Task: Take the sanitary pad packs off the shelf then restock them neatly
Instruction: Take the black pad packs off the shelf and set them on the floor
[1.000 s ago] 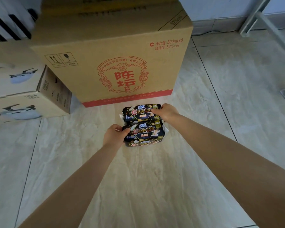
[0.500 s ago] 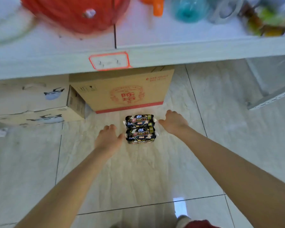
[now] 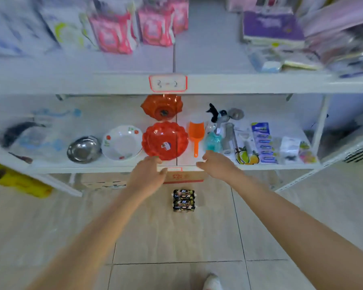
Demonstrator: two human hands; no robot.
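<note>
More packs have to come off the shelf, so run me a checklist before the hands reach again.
1. Left hand free of any load: ok, grip open and empty.
2. Right hand free: ok, open and empty.
3. Two dark pad packs set down on the floor, side by side and touching: ok.
4. More packs in view on the upper shelf: ok, pink packs stand there, though blurred.
5. Which packs are the right ones to take: cannot tell, labels unreadable.
6. Floor space beside the set-down packs for more: ok.
</note>
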